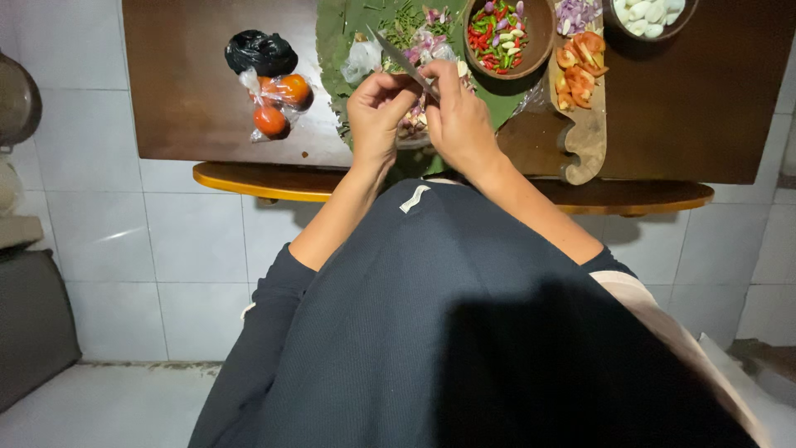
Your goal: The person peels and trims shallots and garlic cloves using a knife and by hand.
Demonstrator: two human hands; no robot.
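I saw both hands raised together over the low dark brown wooden table (199, 99), above a green banana leaf (336, 37) spread on it. My right hand (460, 120) was closed around the handle of a thin steel-bladed knife (402, 58), the blade slanting up and to the left over the leaf. My left hand (375, 112) was curled just beside it, fingertips pinched together close under the blade; whatever small piece they pinched was hidden by the fingers, so I could not tell what it was. The two hands were touching or nearly so at the knuckles.

Under the hands lay a heap of purple-pink shallot peels and green trimmings (423, 37) on the leaf. Just right of the knife tip stood a round brown wooden bowl of chopped red and green chillies (500, 35). Right of that bowl lay a pale wooden cutting board with a curved handle (587, 133), carrying sliced red tomato pieces (579, 66) and chopped purple shallots (575, 12) at its far end. A second dark bowl of peeled white garlic cloves (648, 15) sat at the top right.

Well to the left sat a clear plastic bag of whole red-orange tomatoes (278, 104), and a crumpled black plastic bag (260, 51) touching it behind. I wore a dark blue-grey textured garment (431, 332); white floor tiles (191, 274) showed below the table.
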